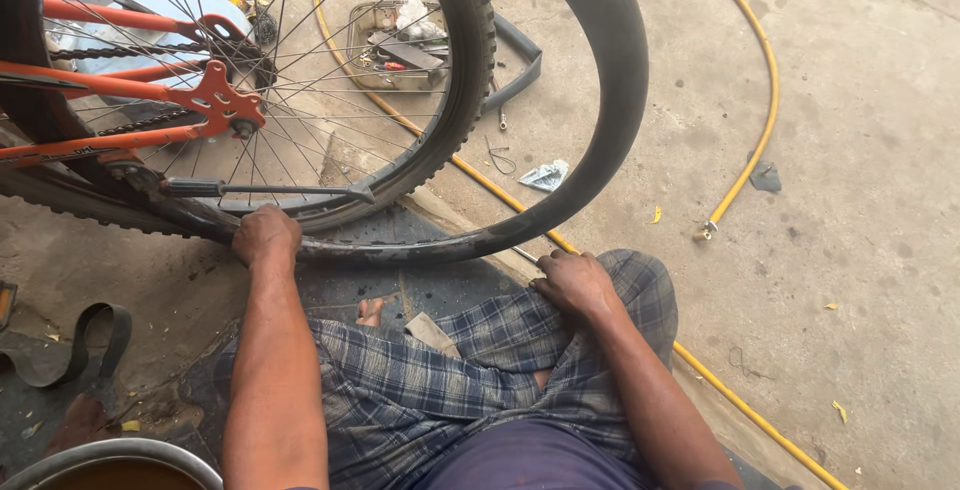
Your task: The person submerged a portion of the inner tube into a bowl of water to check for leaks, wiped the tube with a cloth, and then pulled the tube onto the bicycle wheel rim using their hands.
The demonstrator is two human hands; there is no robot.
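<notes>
Black inner tube (600,100) gripped by both hands (266,235) (575,282); yellow hose (760,80) beside.

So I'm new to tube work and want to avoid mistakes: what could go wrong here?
1. Both the left hand and right hand grip the inner tube close to the wheel; it may get pinched against the rim or snag on the kickstand.
2. The tube might pick up grit from the dusty floor.
3. The yellow hose runs beside the knee and could tangle.
</notes>
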